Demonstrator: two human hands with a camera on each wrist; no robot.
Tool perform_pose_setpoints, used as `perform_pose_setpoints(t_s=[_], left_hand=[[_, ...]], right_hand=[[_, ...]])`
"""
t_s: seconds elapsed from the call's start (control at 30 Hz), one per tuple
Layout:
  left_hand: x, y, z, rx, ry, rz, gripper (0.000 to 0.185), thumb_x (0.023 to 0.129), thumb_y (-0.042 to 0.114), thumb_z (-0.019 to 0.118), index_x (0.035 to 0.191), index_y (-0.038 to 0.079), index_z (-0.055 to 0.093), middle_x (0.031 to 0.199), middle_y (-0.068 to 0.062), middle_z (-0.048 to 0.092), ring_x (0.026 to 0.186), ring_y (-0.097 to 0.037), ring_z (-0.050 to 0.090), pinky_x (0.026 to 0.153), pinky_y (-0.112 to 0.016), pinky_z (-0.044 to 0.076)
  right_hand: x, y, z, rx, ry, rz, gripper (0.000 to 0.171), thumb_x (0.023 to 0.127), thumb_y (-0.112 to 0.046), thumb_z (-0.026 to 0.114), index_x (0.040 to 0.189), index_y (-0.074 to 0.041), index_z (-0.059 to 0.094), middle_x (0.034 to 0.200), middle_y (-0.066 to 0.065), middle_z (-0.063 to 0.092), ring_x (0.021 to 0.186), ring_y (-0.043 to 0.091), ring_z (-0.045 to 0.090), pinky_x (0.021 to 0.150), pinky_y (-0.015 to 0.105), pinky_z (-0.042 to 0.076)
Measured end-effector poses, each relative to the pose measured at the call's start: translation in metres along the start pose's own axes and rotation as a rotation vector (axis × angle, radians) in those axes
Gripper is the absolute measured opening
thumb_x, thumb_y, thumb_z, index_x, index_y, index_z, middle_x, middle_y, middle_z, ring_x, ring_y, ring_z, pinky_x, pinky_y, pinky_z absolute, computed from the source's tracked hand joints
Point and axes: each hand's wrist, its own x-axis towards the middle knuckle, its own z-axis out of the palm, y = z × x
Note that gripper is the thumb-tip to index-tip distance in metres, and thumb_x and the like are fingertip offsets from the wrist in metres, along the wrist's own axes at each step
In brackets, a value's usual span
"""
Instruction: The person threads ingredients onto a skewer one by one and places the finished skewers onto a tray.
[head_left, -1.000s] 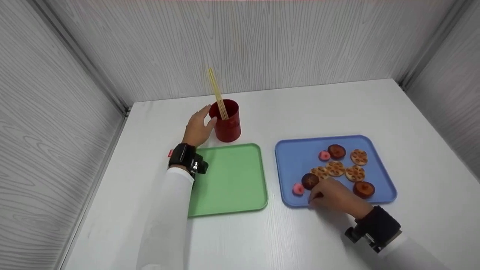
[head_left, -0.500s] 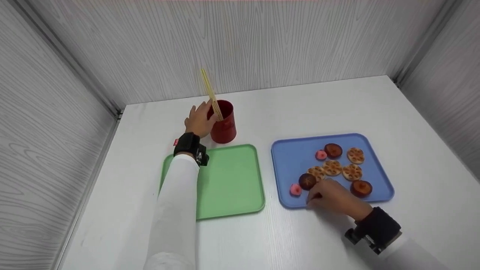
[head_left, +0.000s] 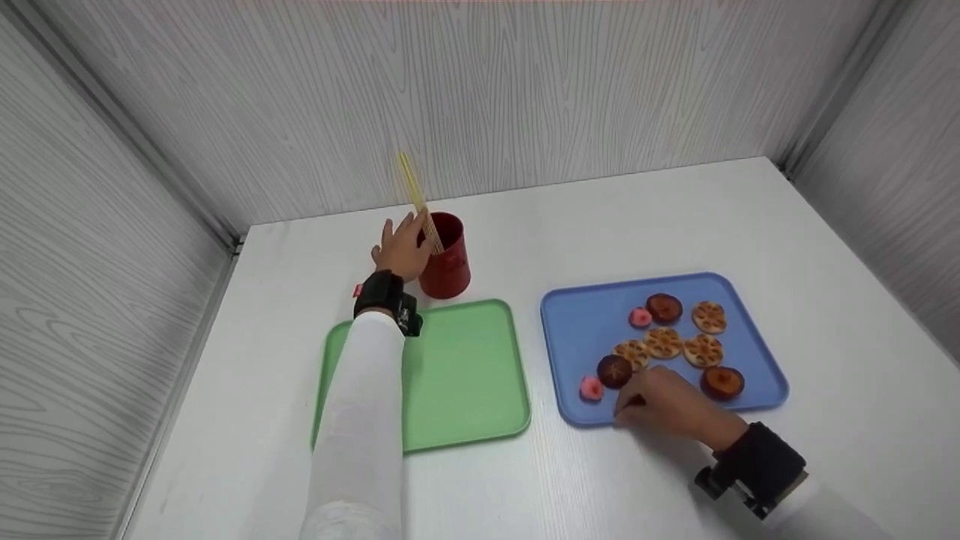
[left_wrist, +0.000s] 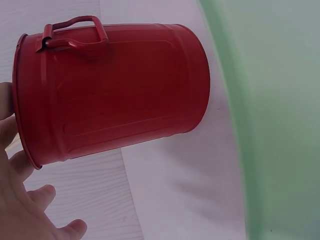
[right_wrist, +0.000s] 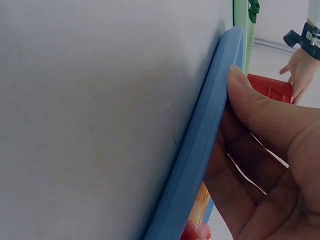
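In the head view my left hand (head_left: 405, 247) is at the mouth of a small red bucket (head_left: 445, 274). Its thumb and index finger pinch a bundle of thin bamboo skewers (head_left: 414, 186) that leans out over the rim; the other fingers are spread. The left wrist view shows the fingertips partly hidden behind the bucket's (left_wrist: 125, 90) rim. My right hand (head_left: 664, 405) is curled at the near edge of a blue tray (head_left: 581, 315). In the right wrist view its thumb lies on the tray's (right_wrist: 205, 115) rim, with the bent fingers on the inner side.
Lotus root slices (head_left: 663, 343), brown mushrooms (head_left: 615, 371) and pink pieces (head_left: 591, 388) lie on the blue tray. A green tray (head_left: 465, 382) lies to its left, partly under my left sleeve (head_left: 360, 427). Grey wood-grain panels (head_left: 525, 97) enclose the white table.
My left hand has moved from the bucket's left side up to its mouth and onto the skewers, which now lean slightly more to the left. The right hand stays at the blue tray's edge.
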Motion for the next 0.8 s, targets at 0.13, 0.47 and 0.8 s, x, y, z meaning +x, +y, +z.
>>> perform_pose_setpoints(t_s=[0.13, 0.47, 0.8], left_hand=[[0.003, 0.001, 0.001, -0.018, 0.0, 0.005, 0.057, 0.106, 0.034, 0.038, 0.157, 0.021, 0.018, 0.161, -0.007, 0.018, 0.148, -0.037, -0.001, 0.111, -0.066, 0.011], [0.012, 0.003, 0.0, -0.06, 0.073, 0.064, 0.059, 0.104, 0.032, 0.044, 0.155, 0.013, 0.022, 0.159, -0.007, 0.025, 0.147, -0.036, 0.006, 0.11, -0.065, 0.014], [0.01, 0.012, -0.01, -0.118, 0.082, 0.087, 0.051, 0.103, 0.027, 0.046, 0.15, 0.01, 0.037, 0.152, -0.014, 0.037, 0.146, -0.034, 0.017, 0.112, -0.063, 0.018]], right_hand=[[-0.001, 0.001, -0.001, 0.0, 0.0, 0.001, 0.005, 0.084, -0.015, 0.077, 0.086, -0.01, 0.078, 0.078, -0.01, 0.071, 0.074, 0.004, 0.064, 0.066, 0.023, 0.054], [-0.002, 0.002, -0.005, 0.003, 0.018, -0.008, 0.003, 0.083, -0.012, 0.077, 0.086, -0.01, 0.078, 0.078, -0.009, 0.071, 0.073, 0.005, 0.064, 0.066, 0.023, 0.054], [-0.004, 0.004, -0.003, -0.017, 0.078, -0.018, 0.001, 0.083, -0.011, 0.078, 0.082, -0.012, 0.078, 0.076, -0.01, 0.07, 0.073, 0.005, 0.064, 0.065, 0.023, 0.055]])
